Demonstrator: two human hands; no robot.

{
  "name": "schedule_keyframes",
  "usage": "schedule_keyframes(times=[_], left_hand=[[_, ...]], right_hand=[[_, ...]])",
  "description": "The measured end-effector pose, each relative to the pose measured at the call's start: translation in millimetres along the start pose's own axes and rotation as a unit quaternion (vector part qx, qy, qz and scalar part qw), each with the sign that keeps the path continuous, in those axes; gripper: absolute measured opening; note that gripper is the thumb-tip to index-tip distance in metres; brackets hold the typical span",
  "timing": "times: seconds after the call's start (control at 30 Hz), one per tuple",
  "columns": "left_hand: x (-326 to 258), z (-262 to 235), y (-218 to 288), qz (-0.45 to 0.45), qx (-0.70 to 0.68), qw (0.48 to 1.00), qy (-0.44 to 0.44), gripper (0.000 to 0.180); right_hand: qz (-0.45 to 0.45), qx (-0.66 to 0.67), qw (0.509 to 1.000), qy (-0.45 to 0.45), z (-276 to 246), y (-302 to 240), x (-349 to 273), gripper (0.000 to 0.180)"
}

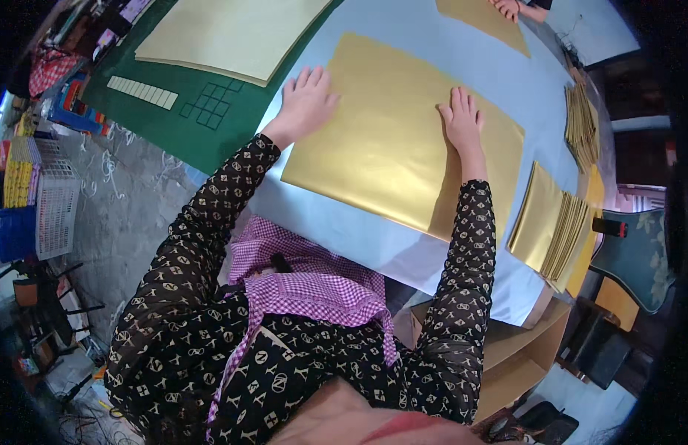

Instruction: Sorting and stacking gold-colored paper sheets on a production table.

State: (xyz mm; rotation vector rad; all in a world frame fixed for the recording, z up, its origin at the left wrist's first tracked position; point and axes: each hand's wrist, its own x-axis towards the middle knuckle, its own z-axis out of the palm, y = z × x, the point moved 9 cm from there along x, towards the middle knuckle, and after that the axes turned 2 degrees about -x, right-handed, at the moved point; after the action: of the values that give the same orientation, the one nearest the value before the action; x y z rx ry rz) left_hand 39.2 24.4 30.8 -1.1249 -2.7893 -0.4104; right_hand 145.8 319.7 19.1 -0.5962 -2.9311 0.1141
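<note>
A large gold sheet (392, 141) is laid flat on the pale bluish-white tabletop (351, 228), directly in front of the body. Its left edge is covered by the left-hand grip (305, 105), which is spread, palm down, with its fingers laid beyond the edge and its thumb over the gold. The right-hand grip (462, 117) is also set palm down, opened out flat with the fingers slightly parted, near the sheet's far edge. Nothing is seen pinched in either. Black patterned sleeves (474, 245) and a purple-and-white checked apron (314, 297) are worn.

To the left, a green mat (147, 130) is overlaid at its far end by large cream sheets (229, 37); a strip of pale rectangles (142, 92) and a dark-outlined grid (212, 102) are also seen on it. At the right, folded gold sheets (555, 226) are stacked near the tabletop's edge, and a second gold stack (581, 130) is placed farther away. At the far side, another gold sheet (481, 21) is touched by a co-worker's hand (507, 7). An open cardboard box (533, 363) is partly hidden below the tabletop. On the floor at the left, a white plastic basket (56, 204) is seen.
</note>
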Motion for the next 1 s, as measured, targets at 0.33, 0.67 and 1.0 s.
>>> schedule_keyframes(times=[0.33,0.67,1.0], left_hand=[[59.5,25.6,141.0,0.179,-0.056,0.982,0.002,0.058],[90.8,43.0,128.5,0.209,-0.038,0.976,0.051,0.058],[95.4,17.5,41.4,0.132,0.047,0.989,0.057,0.060]], right_hand=[[-0.005,-0.003,1.000,0.000,0.8,-4.0,5.4,0.062],[-0.010,-0.016,1.000,0.020,-0.7,-10.9,-6.8,0.059],[-0.002,0.011,1.000,0.023,-13.7,-6.3,-0.5,0.060]])
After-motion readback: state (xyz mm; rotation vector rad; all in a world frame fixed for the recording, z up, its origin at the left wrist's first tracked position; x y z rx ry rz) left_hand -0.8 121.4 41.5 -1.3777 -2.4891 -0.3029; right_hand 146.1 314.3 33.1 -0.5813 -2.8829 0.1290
